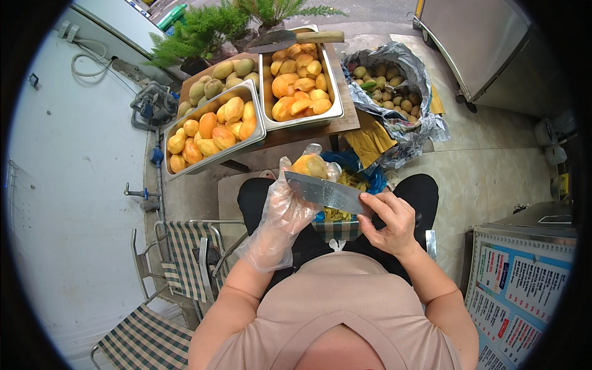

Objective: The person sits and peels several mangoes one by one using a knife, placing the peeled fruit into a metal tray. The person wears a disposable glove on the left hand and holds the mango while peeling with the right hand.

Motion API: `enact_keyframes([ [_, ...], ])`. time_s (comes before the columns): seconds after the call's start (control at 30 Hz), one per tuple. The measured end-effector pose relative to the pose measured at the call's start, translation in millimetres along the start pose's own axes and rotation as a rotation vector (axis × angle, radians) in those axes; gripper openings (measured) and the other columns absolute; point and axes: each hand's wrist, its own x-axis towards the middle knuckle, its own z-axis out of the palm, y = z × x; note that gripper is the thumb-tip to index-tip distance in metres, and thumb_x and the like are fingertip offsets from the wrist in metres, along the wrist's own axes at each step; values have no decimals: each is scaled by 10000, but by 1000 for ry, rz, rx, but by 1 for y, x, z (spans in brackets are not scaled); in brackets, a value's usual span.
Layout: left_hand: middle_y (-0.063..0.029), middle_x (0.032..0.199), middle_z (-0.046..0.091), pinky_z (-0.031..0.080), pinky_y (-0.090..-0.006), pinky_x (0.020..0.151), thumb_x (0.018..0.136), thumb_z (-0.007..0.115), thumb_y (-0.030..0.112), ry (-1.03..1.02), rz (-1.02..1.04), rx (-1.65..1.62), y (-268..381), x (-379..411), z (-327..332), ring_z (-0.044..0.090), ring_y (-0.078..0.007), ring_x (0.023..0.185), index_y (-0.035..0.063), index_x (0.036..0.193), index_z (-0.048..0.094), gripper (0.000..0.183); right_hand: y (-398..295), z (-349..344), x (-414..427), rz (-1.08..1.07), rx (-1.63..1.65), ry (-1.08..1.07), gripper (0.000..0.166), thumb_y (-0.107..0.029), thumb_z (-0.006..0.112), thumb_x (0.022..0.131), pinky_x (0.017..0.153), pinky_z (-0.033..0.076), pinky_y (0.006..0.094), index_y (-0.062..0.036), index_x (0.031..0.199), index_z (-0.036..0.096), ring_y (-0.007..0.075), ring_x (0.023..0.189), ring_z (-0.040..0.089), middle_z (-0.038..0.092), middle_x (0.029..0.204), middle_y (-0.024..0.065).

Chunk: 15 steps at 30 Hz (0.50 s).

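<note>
My left hand [292,203], in a clear plastic glove, holds a partly peeled mango [311,166] up in its fingers. My bare right hand [390,219] grips a wide-bladed knife [326,192]; its handle is hidden by the hand. The blade lies across the near side of the mango. Below, between my knees, a blue plastic bag [379,178] holds yellow peelings [340,214]. Peeled orange mangoes fill two steel pans, the left one [217,160] and the right one [303,121], on a wooden table [349,121].
Unpeeled mangoes [224,69] lie behind the left pan. A large knife [273,42] with a wooden handle rests across the right pan. A newspaper-lined container of unpeeled fruit [400,99] stands right of the table. Checked folding chairs [145,335] are at left, a menu board [513,286] at right.
</note>
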Motion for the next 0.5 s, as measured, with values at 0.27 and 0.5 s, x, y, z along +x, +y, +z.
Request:
enact_keyframes([
  [0.27, -216, 1202, 570, 515, -456, 996, 896, 716, 357, 176, 53, 244, -2, -5, -2, 563, -326, 1135, 34, 1379, 452, 638, -3, -3, 7, -15, 40, -7, 421, -163, 784, 728, 533, 458, 314, -87, 1133, 701, 204, 586, 574, 623, 816, 67],
  [0.5, -181, 1204, 616, 513, -459, 993, 904, 707, 345, 88, 134, 664, -10, -9, 0, 556, -324, 1217, 54, 1421, 445, 648, -8, -10, 14, 69, 167, -57, 401, -128, 763, 756, 573, 503, 329, -63, 1145, 688, 241, 628, 619, 644, 823, 93],
])
